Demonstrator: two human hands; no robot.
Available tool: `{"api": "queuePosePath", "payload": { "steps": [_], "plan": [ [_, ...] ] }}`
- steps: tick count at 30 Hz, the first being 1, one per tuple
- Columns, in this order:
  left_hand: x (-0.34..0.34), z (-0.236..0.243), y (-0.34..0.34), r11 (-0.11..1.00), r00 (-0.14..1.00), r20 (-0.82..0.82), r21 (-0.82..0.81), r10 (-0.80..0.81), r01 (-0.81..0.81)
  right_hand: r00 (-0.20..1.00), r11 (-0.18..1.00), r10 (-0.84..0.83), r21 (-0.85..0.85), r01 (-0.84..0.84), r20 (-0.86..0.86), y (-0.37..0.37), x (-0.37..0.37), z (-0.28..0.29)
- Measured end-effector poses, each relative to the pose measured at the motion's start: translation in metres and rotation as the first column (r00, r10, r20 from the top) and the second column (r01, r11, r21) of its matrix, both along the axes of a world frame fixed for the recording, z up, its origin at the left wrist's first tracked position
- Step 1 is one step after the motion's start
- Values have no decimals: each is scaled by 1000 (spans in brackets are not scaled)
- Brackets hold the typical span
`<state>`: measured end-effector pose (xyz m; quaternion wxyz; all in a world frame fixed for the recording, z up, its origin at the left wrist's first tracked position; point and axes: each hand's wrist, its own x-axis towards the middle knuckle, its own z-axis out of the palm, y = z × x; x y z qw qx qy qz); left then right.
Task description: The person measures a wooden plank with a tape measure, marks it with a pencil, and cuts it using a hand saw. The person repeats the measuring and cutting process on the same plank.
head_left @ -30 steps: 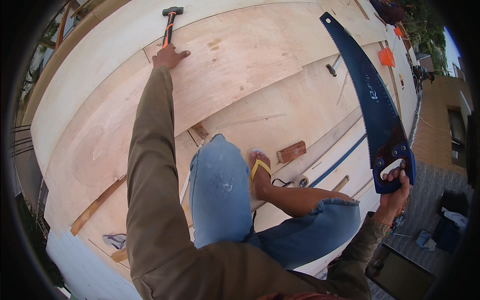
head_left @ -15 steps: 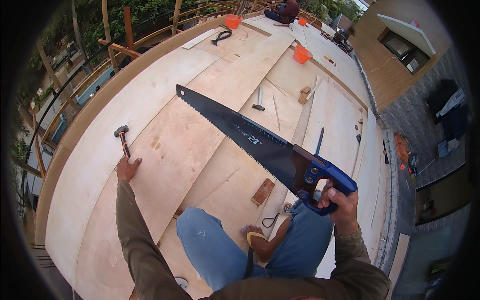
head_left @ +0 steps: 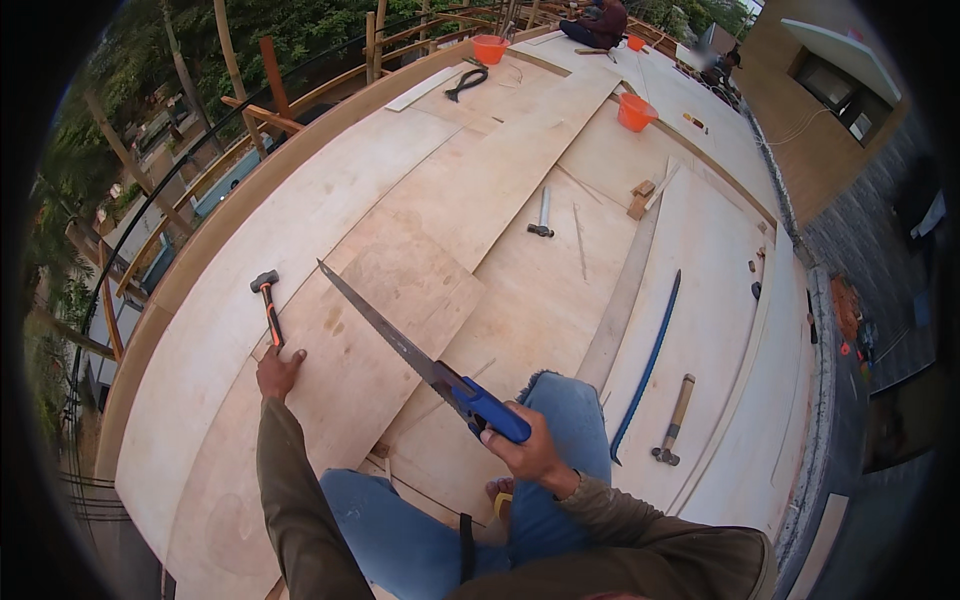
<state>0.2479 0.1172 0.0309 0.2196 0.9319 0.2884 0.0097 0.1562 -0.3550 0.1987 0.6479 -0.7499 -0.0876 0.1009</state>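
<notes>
My right hand [head_left: 530, 450] is wrapped round the blue handle of a handsaw [head_left: 385, 335], above my right knee. Its dark blade is seen nearly edge-on and slants away to the far left over the plywood sheet [head_left: 400, 285]. Low on the left, my left hand [head_left: 280, 374] is closed at the handle end of a hammer [head_left: 267, 300] with a black head and an orange-and-black handle. That hammer's head points away from me. My knees, in blue jeans, are bent beneath the saw.
To the right lie a blue pry bar [head_left: 647, 370] and a wooden-handled hammer [head_left: 675, 425]. Farther off are another hammer [head_left: 542, 213], wood blocks [head_left: 640, 200] and an orange bucket [head_left: 636, 112]. A raised curved edge [head_left: 190, 270] bounds the left. Another person [head_left: 600, 25] sits far ahead.
The saw has come left and lower with my right hand, turning from broadside to nearly edge-on. The pry bar and wooden-handled hammer now show fully. My left hand stays at the orange-handled hammer.
</notes>
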Motion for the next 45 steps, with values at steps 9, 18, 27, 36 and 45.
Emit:
{"api": "queuePosePath", "payload": {
  "steps": [9, 18, 27, 36, 45],
  "plan": [
    [11, -22, -1, 1000, 1000, -18, -21, -11, 11, 975, 988, 146, 71, -136, -167, 13, 21, -36],
    [20, 2, 15, 1000, 999, 21, 0, -31, 31, 922, 967, 191, 226, -117, -338, 15, 50, -12],
    [28, 54, 58, 995, 995, 89, 83, 46, -54, 972, 930, 154, 357, -84, -174, 61, 78, -20],
    [53, -14, 84, 996, 997, -9, -42, 73, -73, 985, 986, 109, 138, -90, -136, 64, 95, -50],
    [67, -75, 110, 999, 998, -53, -48, 14, -17, 956, 984, 147, 141, -114, -255, 58, 93, -68]
  ]
}}
